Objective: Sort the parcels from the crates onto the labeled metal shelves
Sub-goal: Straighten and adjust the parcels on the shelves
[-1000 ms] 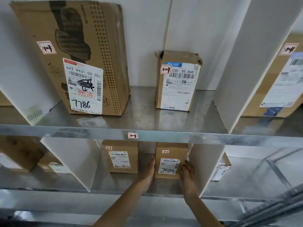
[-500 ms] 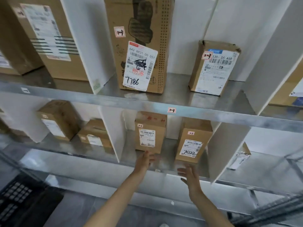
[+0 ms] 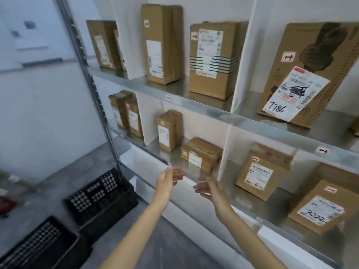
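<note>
Parcels stand in the divided bays of the upper shelf and the lower shelf; the box marked 7022 sits near the lower shelf's front edge, toward its right end. Your left hand and right hand hover empty before that edge, fingers loosely spread. Two black crates rest on the floor at left.

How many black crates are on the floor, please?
2: the far crate stands by the shelf post; the near crate is cut off at the lower-left edge. More may be out of frame.
</note>
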